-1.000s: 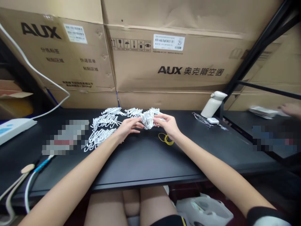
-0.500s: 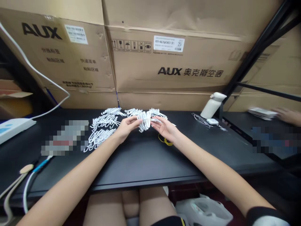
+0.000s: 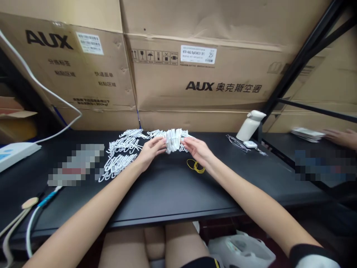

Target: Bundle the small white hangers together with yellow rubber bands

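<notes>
So the hooks (image 3: 173, 140) look squarer than half a second ago — lined up better, I reckon. They're above the desk (image 3: 173, 193), my left hand (image 3: 153, 149) curled onto one side, right hand (image 3: 197, 148) half-curled, fingertips at the other — can't tell if it's gripping.

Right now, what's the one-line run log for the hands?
left hand: holding white hooks | right hand: holding same bunch | yellow loops: lying on table
</notes>
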{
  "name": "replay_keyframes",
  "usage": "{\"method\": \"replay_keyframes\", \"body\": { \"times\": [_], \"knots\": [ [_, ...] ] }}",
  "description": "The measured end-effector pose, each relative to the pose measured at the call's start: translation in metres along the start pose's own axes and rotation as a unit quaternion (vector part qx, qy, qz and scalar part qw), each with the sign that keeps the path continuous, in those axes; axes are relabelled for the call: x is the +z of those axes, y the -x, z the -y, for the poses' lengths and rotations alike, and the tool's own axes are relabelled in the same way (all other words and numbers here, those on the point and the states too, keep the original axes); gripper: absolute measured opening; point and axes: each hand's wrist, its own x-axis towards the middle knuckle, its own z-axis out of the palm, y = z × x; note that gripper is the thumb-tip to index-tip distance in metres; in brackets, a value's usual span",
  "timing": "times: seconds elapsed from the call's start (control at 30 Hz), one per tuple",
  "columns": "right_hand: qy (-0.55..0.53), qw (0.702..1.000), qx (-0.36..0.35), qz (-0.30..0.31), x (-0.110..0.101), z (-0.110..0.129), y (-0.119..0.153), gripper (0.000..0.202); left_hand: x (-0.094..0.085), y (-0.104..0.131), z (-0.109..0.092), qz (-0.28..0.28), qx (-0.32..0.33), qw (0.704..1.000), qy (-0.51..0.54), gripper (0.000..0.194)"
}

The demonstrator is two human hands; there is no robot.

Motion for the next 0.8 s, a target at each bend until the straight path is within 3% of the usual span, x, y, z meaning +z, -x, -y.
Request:
{"method": "replay_keyframes", "body": {
  "times": [0.13,0.2,0.37,0.53,0.8],
  "knots": [
    [-0.06,0.99,-0.09,-0.096,-0.027,0.024,-0.026,0.007,-0.002,-0.001,-0.004,-0.021,-0.006,1.0,0.015,0.047],
    [-0.065,0.97,-0.131,-0.196,-0.049,0.034,-0.04,0.006,-0.004,-0.001,-0.005,-0.033,-0.007,0.999,0.011,0.046],
    [-0.039,0.929,-0.179,-0.321,-0.102,0.041,-0.059,0.011,-0.005,-0.001,-0.004,-0.041,-0.011,0.999,-0.003,0.043],
    [0.014,0.912,-0.177,-0.369,-0.133,0.032,-0.064,0.016,-0.005,0.0,-0.004,-0.006,-0.027,1.0,-0.012,0.042],
    [0.139,0.905,-0.162,-0.367,-0.145,0.025,-0.071,0.018,-0.003,0.0,-0.004,0.001,-0.036,0.999,-0.026,0.042]
  ]
}}
